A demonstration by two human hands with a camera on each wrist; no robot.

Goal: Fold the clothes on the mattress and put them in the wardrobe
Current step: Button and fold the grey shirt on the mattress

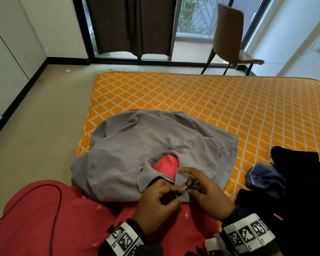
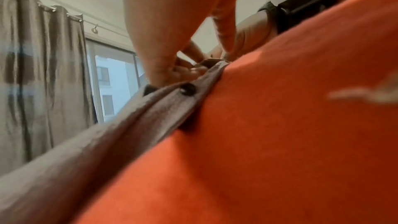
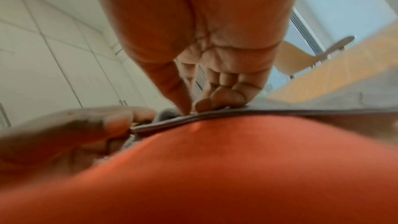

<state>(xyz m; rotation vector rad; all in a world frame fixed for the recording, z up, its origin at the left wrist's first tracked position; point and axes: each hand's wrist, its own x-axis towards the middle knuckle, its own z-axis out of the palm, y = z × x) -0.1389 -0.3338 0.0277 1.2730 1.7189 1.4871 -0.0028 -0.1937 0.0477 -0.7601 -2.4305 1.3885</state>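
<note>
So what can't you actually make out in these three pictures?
- Head view: what the left hand and right hand do at the grey shirt placket; the fingers cover it.
- Head view: the dark clothes pile, cut off by the right edge.
- Left wrist view: only one button shows; the red garment hides the rest.
- Right wrist view: blurred, so the pinched edge lacks detail.

grey shirt (image 1: 155, 141), orange white-lattice mattress (image 1: 229, 100), black clothes (image 1: 294, 182), brown curtain (image 1: 133, 24)

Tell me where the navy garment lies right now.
In the head view, the navy garment lies at the right on the mattress, against the black clothes, right of the grey shirt.
</note>
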